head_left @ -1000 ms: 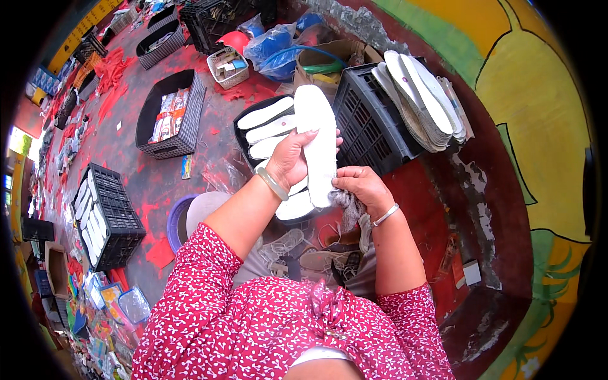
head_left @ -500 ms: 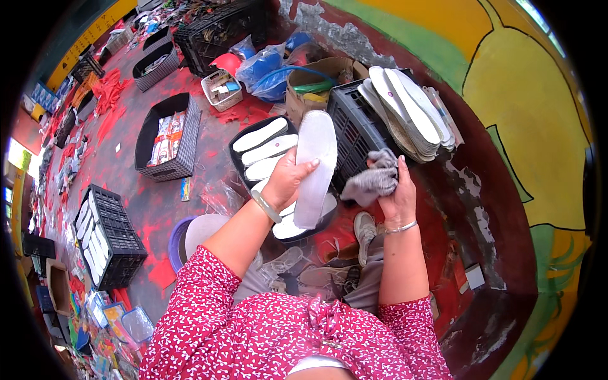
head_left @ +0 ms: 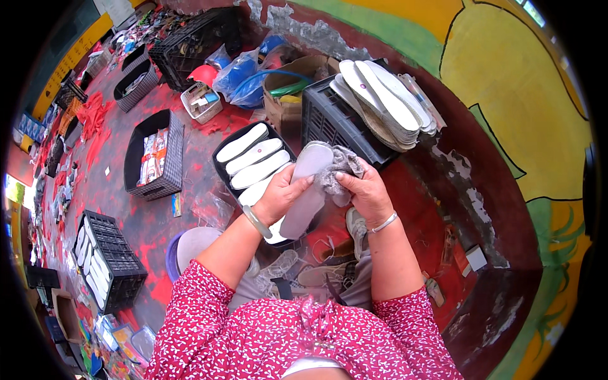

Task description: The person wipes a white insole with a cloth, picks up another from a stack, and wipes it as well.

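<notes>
A pale grey shoe sole (head_left: 306,189) is held over the black tray (head_left: 223,166) of white soles (head_left: 252,158), its long axis running from lower left to upper right, the rounded end pointing away toward the black crate (head_left: 329,120). The left hand (head_left: 282,193) grips its edge, fingers curled around it. The right hand (head_left: 361,190) presses a grey rag (head_left: 337,172) against the sole, fingers closed on the cloth. The floor (head_left: 158,215) is grey concrete blotched with red paint, and a wall (head_left: 506,82) painted yellow and green rises behind. More soles (head_left: 383,98) are stacked on the crate.
</notes>
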### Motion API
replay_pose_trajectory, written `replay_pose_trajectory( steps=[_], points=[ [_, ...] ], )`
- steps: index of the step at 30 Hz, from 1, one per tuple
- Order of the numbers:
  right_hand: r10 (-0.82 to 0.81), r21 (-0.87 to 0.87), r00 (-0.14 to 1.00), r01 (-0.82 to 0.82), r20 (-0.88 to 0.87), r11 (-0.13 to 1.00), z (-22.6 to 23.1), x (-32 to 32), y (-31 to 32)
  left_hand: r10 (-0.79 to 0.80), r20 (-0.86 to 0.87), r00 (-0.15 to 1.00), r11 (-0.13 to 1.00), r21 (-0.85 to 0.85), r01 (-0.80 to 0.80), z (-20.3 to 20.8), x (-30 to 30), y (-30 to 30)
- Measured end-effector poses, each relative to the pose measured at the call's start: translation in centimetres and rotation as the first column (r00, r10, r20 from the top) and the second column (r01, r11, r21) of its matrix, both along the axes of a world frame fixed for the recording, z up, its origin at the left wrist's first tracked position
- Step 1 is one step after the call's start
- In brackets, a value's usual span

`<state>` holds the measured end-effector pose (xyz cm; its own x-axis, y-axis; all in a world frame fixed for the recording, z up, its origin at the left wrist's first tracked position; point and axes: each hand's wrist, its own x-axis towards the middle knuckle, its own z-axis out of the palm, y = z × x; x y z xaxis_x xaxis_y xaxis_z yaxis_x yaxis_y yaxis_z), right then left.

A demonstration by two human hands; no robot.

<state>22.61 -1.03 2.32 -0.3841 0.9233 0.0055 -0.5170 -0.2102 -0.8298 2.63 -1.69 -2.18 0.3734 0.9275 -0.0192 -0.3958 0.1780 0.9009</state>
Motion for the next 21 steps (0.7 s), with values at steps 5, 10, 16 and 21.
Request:
replay_pose_trajectory(
  steps=[5,10,16,21],
  points=[
    [-0.164,-0.074,0.986,0.164,0.004,0.984,-0.2,0.3,0.5,0.013,0.005,1.0,1.0,-0.007,-0.013,1.4,0.0,0.0],
    [-0.242,-0.049,0.959,0.252,0.15,0.967,0.1,1.7,0.7,-0.089,-0.062,0.994,0.996,0.011,0.09,2.0,-0.5,-0.2],
    [-0.567,0.49,0.572,0.302,0.593,0.818,-0.3,1.9,1.0,-0.166,-0.122,0.979,0.986,-0.003,0.167,2.2,-0.8,-0.4],
    [-0.919,0.918,-0.018,-0.049,0.394,0.395,0.9,2.6,0.3,-0.125,0.024,0.992,0.989,-0.078,0.126,2.0,-1.1,-0.1]
  ],
)
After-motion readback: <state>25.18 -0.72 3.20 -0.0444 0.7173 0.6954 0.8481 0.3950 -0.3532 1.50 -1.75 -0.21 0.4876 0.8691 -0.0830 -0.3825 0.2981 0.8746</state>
